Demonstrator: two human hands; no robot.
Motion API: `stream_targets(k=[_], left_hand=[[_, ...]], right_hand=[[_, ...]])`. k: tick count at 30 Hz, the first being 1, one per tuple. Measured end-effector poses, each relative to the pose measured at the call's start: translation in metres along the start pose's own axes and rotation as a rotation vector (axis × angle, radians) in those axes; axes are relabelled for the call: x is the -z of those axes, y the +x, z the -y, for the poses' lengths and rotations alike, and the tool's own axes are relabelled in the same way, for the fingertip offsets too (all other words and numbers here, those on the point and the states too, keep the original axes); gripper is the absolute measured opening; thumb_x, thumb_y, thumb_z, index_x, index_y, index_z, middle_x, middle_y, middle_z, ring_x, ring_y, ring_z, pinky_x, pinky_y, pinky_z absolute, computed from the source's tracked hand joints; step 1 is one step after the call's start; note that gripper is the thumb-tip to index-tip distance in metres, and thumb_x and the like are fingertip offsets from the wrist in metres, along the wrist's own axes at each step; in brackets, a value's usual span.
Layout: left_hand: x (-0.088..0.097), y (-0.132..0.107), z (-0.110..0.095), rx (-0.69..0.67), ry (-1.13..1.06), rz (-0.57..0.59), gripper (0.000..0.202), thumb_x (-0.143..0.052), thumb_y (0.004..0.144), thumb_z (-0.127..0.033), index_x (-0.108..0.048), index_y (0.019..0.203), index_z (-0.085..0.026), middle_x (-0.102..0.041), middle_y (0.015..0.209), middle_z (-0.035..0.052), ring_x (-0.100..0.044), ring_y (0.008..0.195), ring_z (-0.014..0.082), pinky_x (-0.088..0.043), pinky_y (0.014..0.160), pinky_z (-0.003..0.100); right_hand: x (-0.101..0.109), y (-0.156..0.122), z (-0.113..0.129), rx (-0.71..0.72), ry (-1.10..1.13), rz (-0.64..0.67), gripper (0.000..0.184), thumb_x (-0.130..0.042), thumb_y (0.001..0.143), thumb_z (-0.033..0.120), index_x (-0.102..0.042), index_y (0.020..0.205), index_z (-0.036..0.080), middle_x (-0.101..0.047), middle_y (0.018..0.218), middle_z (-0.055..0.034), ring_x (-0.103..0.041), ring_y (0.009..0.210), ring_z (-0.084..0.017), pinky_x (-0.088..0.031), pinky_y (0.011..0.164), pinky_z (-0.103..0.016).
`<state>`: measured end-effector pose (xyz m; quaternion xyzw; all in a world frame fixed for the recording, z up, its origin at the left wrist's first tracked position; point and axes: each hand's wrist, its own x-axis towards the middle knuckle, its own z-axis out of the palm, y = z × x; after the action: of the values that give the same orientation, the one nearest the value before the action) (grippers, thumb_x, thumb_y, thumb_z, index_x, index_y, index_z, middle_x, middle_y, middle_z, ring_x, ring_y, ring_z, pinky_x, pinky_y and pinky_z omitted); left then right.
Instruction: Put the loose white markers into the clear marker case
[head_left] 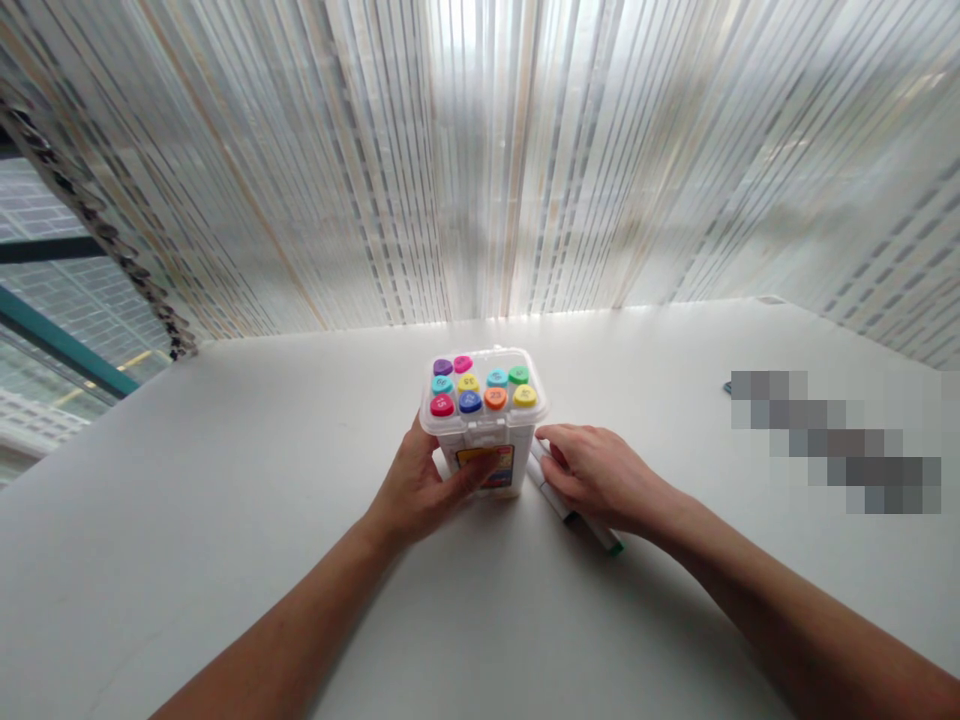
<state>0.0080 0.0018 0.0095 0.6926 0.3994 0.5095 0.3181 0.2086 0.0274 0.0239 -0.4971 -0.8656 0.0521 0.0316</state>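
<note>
The clear plastic marker box [484, 450] stands upright at mid-frame on the white tabletop [225, 520]; the left hand [416, 490] grasps its near left corner, thumb across the front label [486, 468]; the right hand [600, 475] lies loosely curled, its fingers [551, 435] just beside the box, over a loose marker [600, 535]; grip on it: cannot tell. Count: 10 numbered caps [469, 383] under the lid; 1 loose marker visible, partly hidden by the right hand. Risks, judged: a knock could roll the marker away; lifting by the lid could pop it open, spilling markers; a one-sided push could tip the box.
</note>
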Motion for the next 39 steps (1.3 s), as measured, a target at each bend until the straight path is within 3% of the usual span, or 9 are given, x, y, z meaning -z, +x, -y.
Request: stream_targets(k=[10, 39], left_hand=[[-0.0003, -0.0011, 0.003, 0.031, 0.022, -0.007, 0.04, -0.066, 0.077, -0.044, -0.062, 0.102, -0.012, -0.059, 0.122, 0.0176, -0.055, 0.112, 0.0315, -0.041, 0.098, 0.044], [-0.001, -0.0012, 0.0008, 0.031, 0.004, -0.045, 0.037, -0.068, 0.074, -0.046, -0.066, 0.095, -0.016, -0.067, 0.109, 0.0134, -0.057, 0.111, 0.0322, -0.043, 0.098, 0.046]], right_hand=[[0.0038, -0.0012, 0.0018, -0.015, -0.008, 0.024, 0.012, -0.045, 0.084, 0.02, -0.054, 0.078, 0.017, -0.063, 0.078, -0.0034, -0.057, 0.071, -0.016, -0.029, 0.06, -0.024], [0.0032, -0.0019, 0.0012, 0.005, 0.002, 0.007, 0.012, -0.044, 0.084, 0.02, -0.054, 0.076, 0.017, -0.062, 0.076, -0.0033, -0.056, 0.069, -0.015, -0.028, 0.06, -0.024]])
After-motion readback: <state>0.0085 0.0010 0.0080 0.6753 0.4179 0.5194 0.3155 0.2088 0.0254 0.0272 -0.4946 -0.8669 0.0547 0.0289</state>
